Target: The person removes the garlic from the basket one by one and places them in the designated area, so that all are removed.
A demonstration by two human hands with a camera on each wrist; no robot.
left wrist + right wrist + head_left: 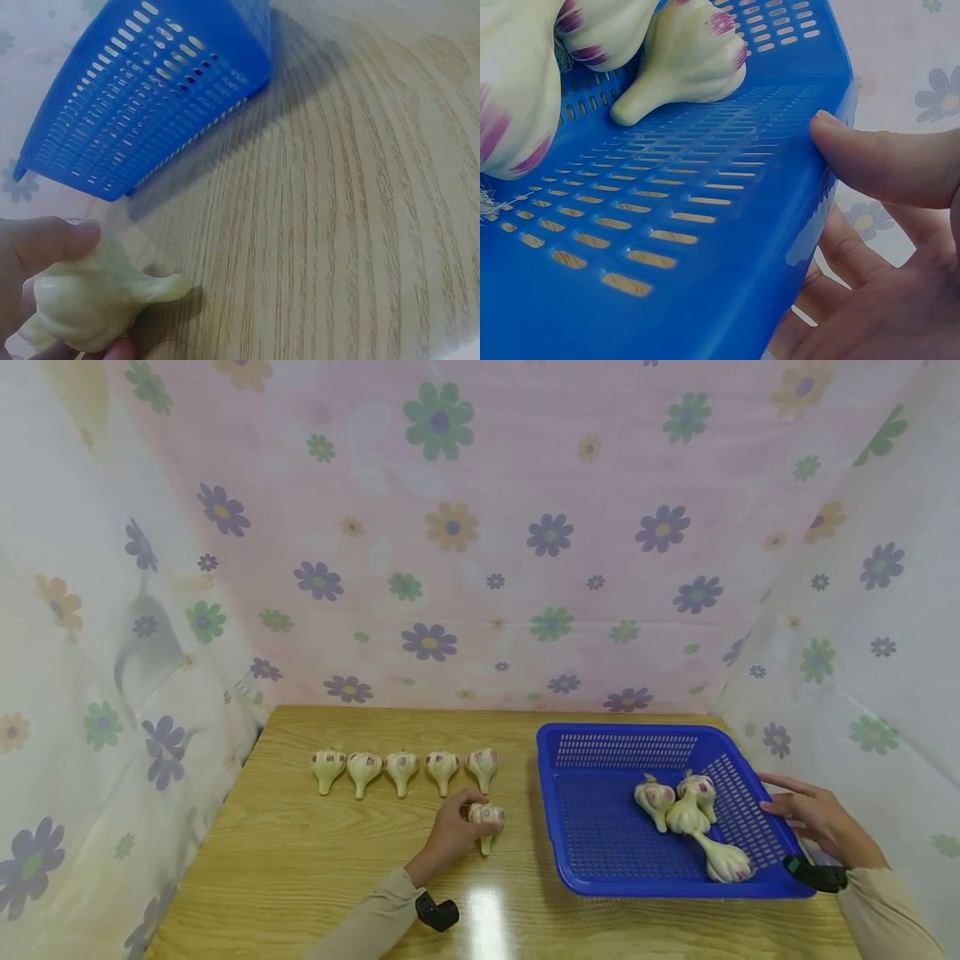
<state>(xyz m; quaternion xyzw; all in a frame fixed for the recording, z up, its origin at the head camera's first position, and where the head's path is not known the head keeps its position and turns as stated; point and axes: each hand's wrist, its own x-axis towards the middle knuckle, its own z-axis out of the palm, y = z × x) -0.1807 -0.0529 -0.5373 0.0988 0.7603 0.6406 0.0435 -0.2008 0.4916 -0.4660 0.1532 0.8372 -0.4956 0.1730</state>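
Observation:
A garlic bulb [487,816] with a pale neck is held between the thumb and fingers of my left hand [453,828], just in front of the right end of a row of bulbs. In the left wrist view, the neck of this garlic bulb [97,296] points right, low over the table. My right hand [821,818] grips the right rim of a blue plastic basket [558,860]. The right wrist view shows its thumb [885,161] on the rim and the fingers against the outside. Several purple-streaked garlic bulbs [694,56] lie inside the basket.
Several garlic bulbs [402,766] stand in a row on the wooden table [300,860], necks toward me. Flower-printed cloth [510,527] encloses the back and both sides. The slotted basket takes up the table's right part.

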